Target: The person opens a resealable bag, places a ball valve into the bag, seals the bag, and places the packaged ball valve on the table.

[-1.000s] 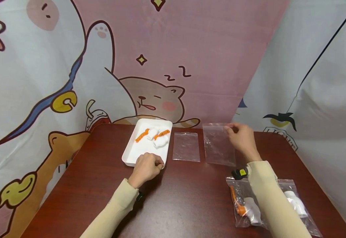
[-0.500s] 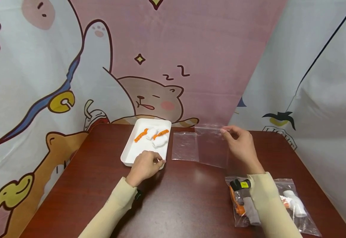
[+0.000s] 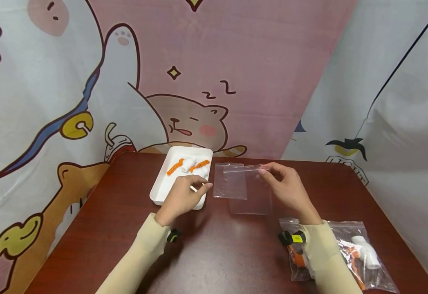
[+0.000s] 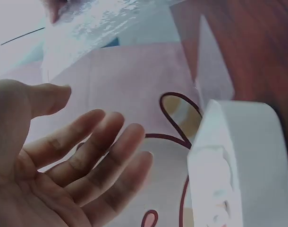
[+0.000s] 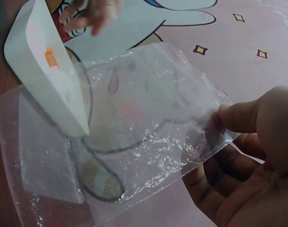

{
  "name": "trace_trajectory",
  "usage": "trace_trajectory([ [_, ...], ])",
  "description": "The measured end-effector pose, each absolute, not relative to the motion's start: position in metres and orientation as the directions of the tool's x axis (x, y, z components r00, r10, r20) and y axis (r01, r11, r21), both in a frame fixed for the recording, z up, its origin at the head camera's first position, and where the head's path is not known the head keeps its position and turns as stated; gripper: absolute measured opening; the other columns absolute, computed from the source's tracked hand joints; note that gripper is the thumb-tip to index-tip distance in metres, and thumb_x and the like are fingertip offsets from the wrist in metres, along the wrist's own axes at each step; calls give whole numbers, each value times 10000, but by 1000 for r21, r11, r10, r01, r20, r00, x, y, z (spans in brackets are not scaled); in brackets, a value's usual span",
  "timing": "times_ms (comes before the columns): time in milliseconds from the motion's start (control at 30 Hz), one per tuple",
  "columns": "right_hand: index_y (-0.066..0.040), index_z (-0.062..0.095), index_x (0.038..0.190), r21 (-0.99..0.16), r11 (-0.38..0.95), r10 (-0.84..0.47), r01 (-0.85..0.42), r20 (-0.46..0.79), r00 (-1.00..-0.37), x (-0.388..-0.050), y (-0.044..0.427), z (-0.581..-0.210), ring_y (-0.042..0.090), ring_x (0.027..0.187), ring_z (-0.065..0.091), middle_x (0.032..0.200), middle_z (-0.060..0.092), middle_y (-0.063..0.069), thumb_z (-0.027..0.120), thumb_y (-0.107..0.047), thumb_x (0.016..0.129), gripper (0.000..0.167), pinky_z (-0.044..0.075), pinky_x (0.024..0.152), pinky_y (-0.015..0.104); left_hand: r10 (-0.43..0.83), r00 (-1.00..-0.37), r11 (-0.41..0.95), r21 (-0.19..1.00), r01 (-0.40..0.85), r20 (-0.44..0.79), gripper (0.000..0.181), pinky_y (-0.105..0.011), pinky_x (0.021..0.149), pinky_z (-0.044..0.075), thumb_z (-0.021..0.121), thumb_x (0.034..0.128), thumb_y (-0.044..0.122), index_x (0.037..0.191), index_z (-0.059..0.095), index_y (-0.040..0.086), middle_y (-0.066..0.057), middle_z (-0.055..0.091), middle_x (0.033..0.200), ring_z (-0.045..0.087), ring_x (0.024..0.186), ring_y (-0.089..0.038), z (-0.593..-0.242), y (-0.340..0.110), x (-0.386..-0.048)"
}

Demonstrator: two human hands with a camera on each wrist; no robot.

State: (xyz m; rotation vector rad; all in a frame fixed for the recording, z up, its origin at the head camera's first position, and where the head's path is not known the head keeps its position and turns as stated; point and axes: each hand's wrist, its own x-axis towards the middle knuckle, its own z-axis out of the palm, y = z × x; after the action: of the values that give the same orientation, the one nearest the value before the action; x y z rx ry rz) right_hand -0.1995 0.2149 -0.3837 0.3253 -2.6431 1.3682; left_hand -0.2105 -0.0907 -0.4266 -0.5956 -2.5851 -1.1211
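In the head view my right hand (image 3: 287, 188) pinches the top right corner of a clear zip bag (image 3: 258, 200), which hangs in front of a second clear bag (image 3: 222, 185) lying on the table. The right wrist view shows the held bag (image 5: 144, 123) stretching away from the thumb and fingertips. My left hand (image 3: 184, 195) hovers over the near right edge of a white tray (image 3: 162, 188), empty, fingers loosely bent and apart. Inside the tray are orange strips (image 3: 175, 167) and white pieces (image 3: 188, 164); the hand partly hides them.
Filled zip bags with white and orange parts (image 3: 366, 252) lie at the table's near right, partly under my right forearm. The wooden table (image 3: 214, 253) ends at a cartoon-printed cloth (image 3: 265, 73) behind it.
My right hand has moved left and slightly nearer, bringing the pinched bag across in front of the lying one. My left hand has shifted slightly right and its fingers have spread.
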Motion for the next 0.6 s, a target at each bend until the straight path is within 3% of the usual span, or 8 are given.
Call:
trace_trajectory([
  [200,-213,730,1081,-791,532,-221,-302,214,-951,-196,202,-382,192,895,670,985,751,31,640,-349,1020,174,534,698,286,242,-882,481,739,472,405,217,-235,685,589,710,970,312,1022,804,123,10,793,948,743,743,-136,-409,-83,-207],
  [333,-212,741,1069,-780,528,-281,-336,213,-936,-194,193,-381,184,842,636,963,732,25,664,-309,1008,138,522,681,279,259,-888,394,798,457,380,238,-279,676,593,686,987,332,1035,804,131,-28,796,957,730,703,-94,-397,-77,-202],
  [433,-209,746,1039,-766,527,-319,-368,222,-921,-193,186,-379,169,767,580,903,694,8,678,-301,999,121,489,644,269,314,-876,354,811,467,367,210,-296,928,509,685,990,318,1033,801,148,-30,792,918,701,672,-58,-390,-72,-198],
  [567,-209,750,1017,-750,525,-361,-402,231,-903,-192,179,-377,136,664,533,803,638,-4,687,-294,994,109,459,589,265,401,-844,342,797,498,356,135,-296,907,483,705,975,251,995,802,159,16,762,841,651,686,-58,-383,-68,-193],
  [600,-207,751,1019,-745,525,-371,-411,235,-899,-192,177,-376,129,647,528,792,632,-8,688,-290,994,108,458,581,265,419,-837,342,793,504,351,120,-274,834,510,710,971,233,982,802,156,13,756,837,632,692,-70,-382,-67,-192],
])
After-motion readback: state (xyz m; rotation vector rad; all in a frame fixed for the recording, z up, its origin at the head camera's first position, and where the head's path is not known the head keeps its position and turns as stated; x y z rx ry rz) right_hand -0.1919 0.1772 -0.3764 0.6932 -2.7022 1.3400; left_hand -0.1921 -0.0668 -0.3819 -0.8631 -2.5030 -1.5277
